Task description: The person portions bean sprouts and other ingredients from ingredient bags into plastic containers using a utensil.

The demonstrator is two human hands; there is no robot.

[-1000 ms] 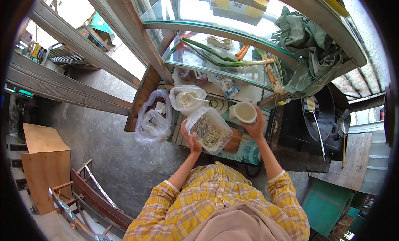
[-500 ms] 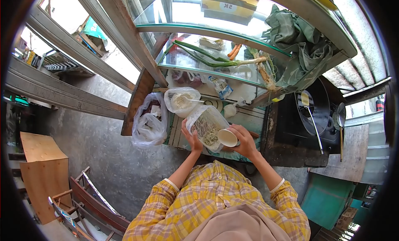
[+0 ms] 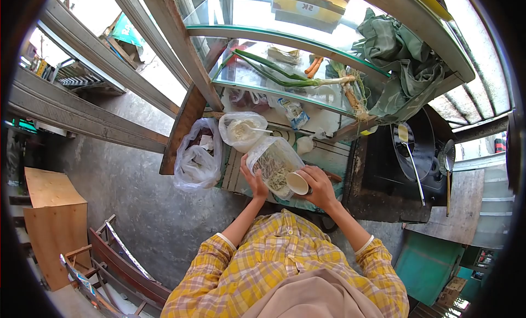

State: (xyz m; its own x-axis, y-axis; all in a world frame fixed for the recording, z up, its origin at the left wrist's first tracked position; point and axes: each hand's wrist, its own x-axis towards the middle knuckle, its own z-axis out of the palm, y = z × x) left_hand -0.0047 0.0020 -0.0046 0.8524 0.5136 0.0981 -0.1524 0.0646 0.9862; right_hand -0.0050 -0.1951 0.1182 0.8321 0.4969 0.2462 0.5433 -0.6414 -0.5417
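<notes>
A person in a yellow plaid shirt tips a small cup into a clear tub of noodles at a street-stall counter.

The glass display case [image 3: 329, 49] rises along the counter's far edge, with green onions [image 3: 285, 77] lying on its shelf. A dark wok [image 3: 419, 148] sits off the counter's right end. At the left end slumps a plastic bag [image 3: 197, 156]; just beside it is a bagged bowl of white food [image 3: 241, 130]. Near the front edge, the clear tub [image 3: 271, 167] is tilted, steadied by the left hand [image 3: 253, 181] cupped around its near side. The right hand [image 3: 318, 186] grips the pale cup [image 3: 297, 182], its mouth laid against the tub's rim. The pouring seems under way rather than finished; whether the cup is empty cannot be made out.
</notes>
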